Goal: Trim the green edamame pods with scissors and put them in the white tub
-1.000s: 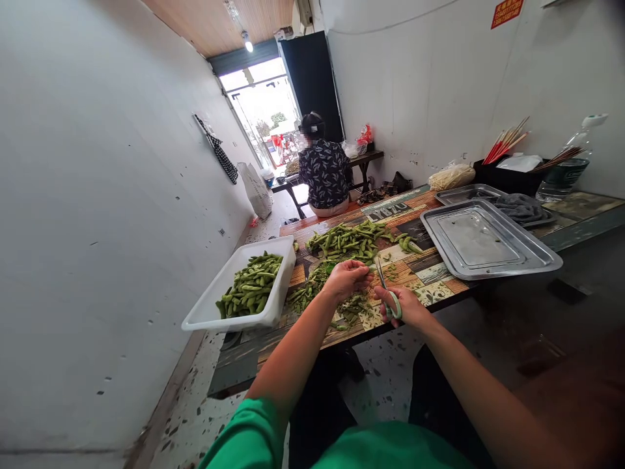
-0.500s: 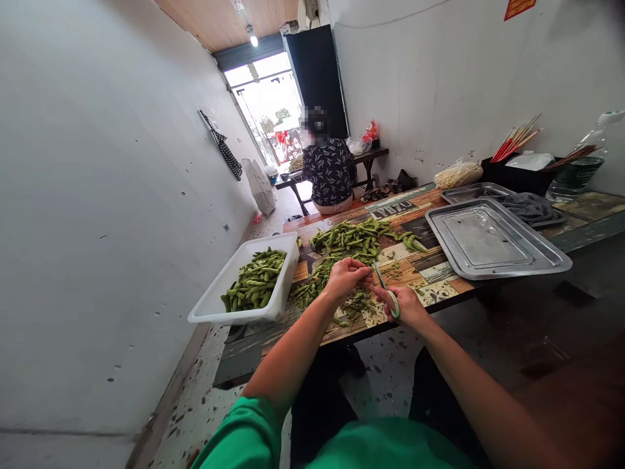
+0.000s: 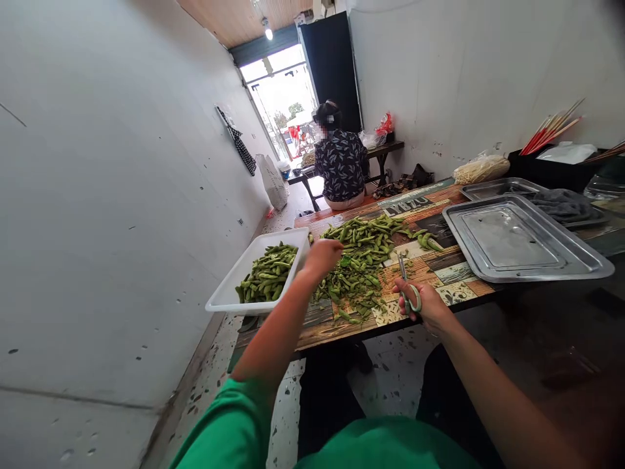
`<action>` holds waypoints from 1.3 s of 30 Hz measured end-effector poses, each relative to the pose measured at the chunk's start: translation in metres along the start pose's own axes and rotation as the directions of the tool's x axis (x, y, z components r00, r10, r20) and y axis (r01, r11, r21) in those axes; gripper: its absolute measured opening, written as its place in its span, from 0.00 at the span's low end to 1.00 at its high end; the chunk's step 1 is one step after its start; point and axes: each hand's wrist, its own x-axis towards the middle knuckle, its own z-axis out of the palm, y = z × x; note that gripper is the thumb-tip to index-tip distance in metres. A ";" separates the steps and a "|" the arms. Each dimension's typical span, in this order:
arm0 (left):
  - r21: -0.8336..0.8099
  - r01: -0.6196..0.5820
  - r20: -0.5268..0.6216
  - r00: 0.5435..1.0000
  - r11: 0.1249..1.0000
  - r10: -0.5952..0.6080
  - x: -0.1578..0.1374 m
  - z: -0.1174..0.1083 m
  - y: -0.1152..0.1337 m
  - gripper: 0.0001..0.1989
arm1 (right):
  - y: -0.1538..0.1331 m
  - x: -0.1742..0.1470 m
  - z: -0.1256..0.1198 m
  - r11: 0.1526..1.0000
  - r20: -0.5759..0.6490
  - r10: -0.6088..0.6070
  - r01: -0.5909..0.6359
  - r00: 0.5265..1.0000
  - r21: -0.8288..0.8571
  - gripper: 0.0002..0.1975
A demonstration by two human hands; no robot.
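My right hand [image 3: 426,305] is closed round the handles of a pair of scissors [image 3: 402,266], whose blades point away from me over the table. Close to the right rim of a white plastic bin [image 3: 232,272], my left hand [image 3: 323,258] hovers above the table with its fingers curled. Whatever it may hold is hidden from this side. Green soybean pods [image 3: 269,273] fill part of the bin. More pods [image 3: 364,238] lie in a loose heap on the table past my hands, with small clippings [image 3: 360,309] scattered nearer to me.
Metal trays [image 3: 522,241] lie at the right of the patterned table [image 3: 456,273], one bearing a grey cloth [image 3: 566,205]. Behind them are a bag of pale sticks [image 3: 481,168] and a black box of skewers [image 3: 532,166]. A person [image 3: 342,166] sits farther back.
My left hand has moved left, away from the scissors, towards the bin. My right hand still holds the scissors, their blades now pointing more directly away. The view has shifted slightly.
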 end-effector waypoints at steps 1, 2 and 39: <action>-0.021 -0.085 0.051 0.995 0.996 0.086 0.009 0.018 0.010 0.15 | 0.000 -0.001 -0.001 1.000 0.012 0.004 -0.004 1.000 -0.003 0.19; -0.023 -0.149 0.080 0.985 0.989 0.151 0.018 0.035 0.018 0.17 | 0.000 -0.002 -0.002 1.000 0.025 0.009 -0.009 1.000 -0.006 0.20; -0.829 0.318 0.438 0.881 0.460 0.181 -0.007 0.044 0.047 0.13 | -0.002 -0.003 0.004 0.943 0.072 -0.178 0.191 0.981 -0.272 0.18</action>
